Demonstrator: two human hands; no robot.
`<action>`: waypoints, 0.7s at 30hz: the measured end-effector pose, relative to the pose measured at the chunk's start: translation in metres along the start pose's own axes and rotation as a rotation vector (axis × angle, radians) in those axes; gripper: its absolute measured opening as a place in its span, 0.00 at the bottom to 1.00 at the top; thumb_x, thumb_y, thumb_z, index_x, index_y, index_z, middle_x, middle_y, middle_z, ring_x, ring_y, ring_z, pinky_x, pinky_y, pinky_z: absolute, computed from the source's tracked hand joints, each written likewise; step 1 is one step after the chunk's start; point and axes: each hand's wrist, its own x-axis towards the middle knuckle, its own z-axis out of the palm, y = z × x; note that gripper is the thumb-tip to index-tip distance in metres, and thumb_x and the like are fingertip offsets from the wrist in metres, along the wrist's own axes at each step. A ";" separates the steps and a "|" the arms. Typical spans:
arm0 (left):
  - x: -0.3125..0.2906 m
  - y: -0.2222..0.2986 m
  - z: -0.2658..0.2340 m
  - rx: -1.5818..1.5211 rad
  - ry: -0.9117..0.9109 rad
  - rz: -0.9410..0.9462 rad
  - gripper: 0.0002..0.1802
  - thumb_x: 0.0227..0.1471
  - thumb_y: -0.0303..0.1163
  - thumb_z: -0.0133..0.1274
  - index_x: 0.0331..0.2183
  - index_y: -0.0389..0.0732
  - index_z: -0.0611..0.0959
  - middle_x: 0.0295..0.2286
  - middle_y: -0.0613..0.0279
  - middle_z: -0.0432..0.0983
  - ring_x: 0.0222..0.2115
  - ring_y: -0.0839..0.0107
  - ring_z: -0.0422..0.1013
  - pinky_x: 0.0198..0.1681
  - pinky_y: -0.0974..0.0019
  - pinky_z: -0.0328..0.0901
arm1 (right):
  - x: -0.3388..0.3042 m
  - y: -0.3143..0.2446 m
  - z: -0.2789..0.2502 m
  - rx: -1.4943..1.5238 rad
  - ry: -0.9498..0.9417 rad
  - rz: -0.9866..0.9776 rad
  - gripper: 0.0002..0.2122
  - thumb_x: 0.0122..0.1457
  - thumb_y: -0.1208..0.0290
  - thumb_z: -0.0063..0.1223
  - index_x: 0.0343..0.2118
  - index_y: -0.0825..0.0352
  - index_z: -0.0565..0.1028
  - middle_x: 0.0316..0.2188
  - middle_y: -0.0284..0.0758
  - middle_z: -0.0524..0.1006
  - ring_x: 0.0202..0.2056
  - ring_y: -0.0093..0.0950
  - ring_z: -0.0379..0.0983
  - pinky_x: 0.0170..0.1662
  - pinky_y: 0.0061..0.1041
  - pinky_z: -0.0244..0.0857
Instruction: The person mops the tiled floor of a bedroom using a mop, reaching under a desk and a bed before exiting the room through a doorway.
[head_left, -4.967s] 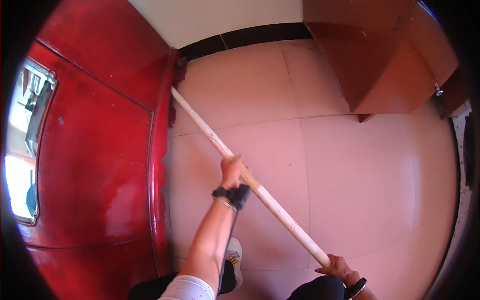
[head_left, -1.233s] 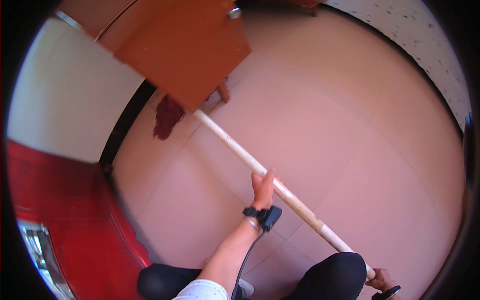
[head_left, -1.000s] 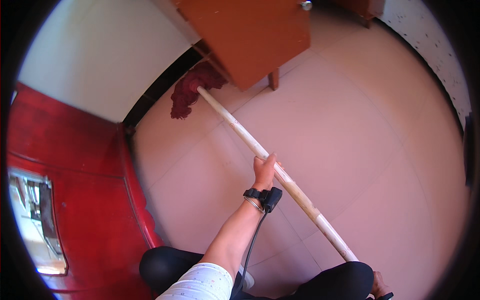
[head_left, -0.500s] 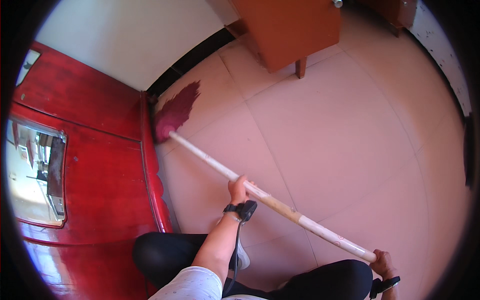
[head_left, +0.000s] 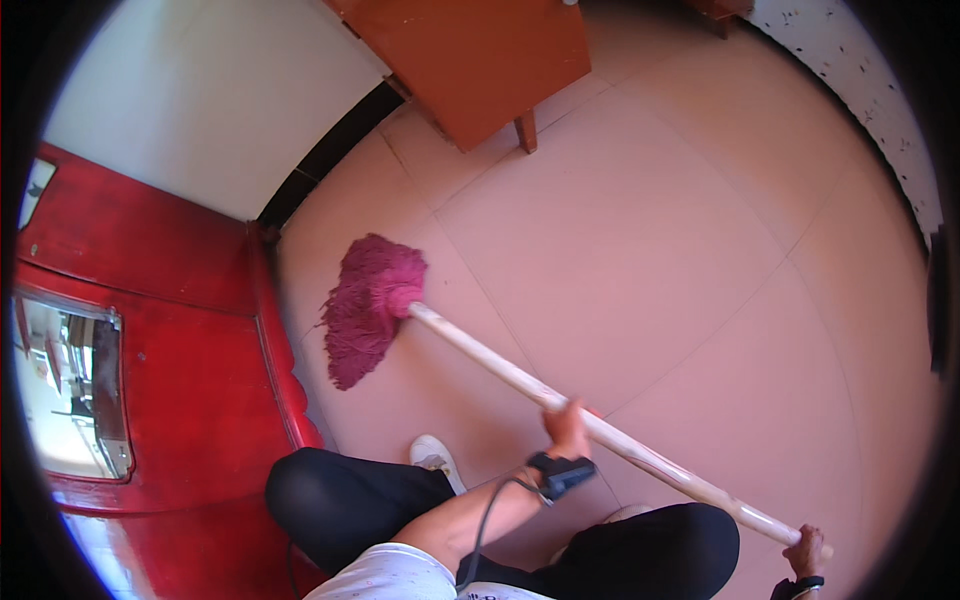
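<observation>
One mop (head_left: 490,360), with a long pale handle, is being held slantwise by two hands set well apart. Its handle is being gripped near the middle by the left hand (head_left: 568,430), on whose wrist a black strapped device (head_left: 563,476) with a cable is being worn. Near its lower-right end, the handle is being clasped by the right hand (head_left: 803,552), a short stub being left exposed beyond. The mop head (head_left: 375,310), of dark pink strands, is being spread over the tiled floor (head_left: 650,250), between a glossy red cabinet (head_left: 195,390) and an orange-brown cabinet (head_left: 480,70), apart from both.
</observation>
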 end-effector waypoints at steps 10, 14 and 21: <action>-0.102 -0.083 0.073 0.355 -0.712 0.012 0.20 0.44 0.26 0.53 0.33 0.37 0.59 0.21 0.60 0.67 0.18 0.73 0.68 0.20 0.71 0.65 | -0.251 0.100 0.099 0.456 -0.555 0.597 0.29 0.39 0.76 0.57 0.48 0.70 0.61 0.30 0.42 0.72 0.33 0.34 0.68 0.38 0.33 0.65; -0.056 -0.056 0.108 0.426 -0.774 0.061 0.17 0.44 0.26 0.51 0.32 0.38 0.59 0.17 0.62 0.66 0.14 0.73 0.66 0.16 0.70 0.63 | -0.262 -0.059 0.096 0.671 -0.671 0.501 0.29 0.32 0.73 0.63 0.43 0.72 0.65 0.30 0.41 0.73 0.32 0.32 0.68 0.36 0.33 0.65; -0.026 -0.001 0.125 0.399 -0.814 0.014 0.15 0.44 0.28 0.51 0.30 0.37 0.62 0.18 0.59 0.67 0.16 0.71 0.67 0.18 0.67 0.64 | -0.279 -0.181 0.058 0.880 -0.532 0.419 0.14 0.49 0.69 0.47 0.36 0.75 0.72 0.26 0.40 0.75 0.29 0.28 0.69 0.31 0.29 0.64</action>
